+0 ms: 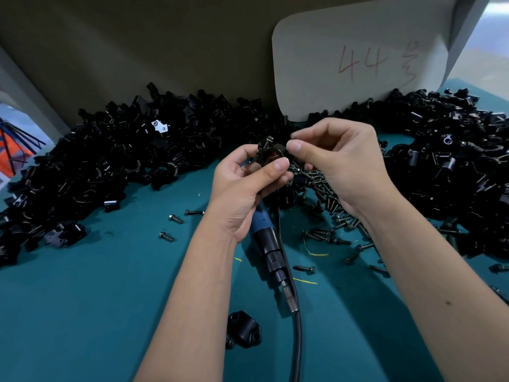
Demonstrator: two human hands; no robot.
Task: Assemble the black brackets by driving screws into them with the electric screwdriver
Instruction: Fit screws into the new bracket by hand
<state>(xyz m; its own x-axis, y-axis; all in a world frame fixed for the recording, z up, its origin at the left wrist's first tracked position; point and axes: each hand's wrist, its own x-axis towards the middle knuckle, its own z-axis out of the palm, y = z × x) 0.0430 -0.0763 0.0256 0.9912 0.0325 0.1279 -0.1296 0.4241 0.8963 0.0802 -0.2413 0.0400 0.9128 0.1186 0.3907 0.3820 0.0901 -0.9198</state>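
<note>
Head view: the left hand (242, 183) grips a black bracket (271, 155) above the teal table (110, 299), one screw (267, 142) standing upright in it. The right hand (338, 158), fingertips pinched together just right of it, is nearer. The electric screwdriver (271, 244) lies below, pointing away.

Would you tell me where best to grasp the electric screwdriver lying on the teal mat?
Probably around the blue-and-black electric screwdriver, at its round black barrel just below the left hand, coming from the right side: the barrel lies flat and exposed there, while its cable trails toward the viewer.
</note>
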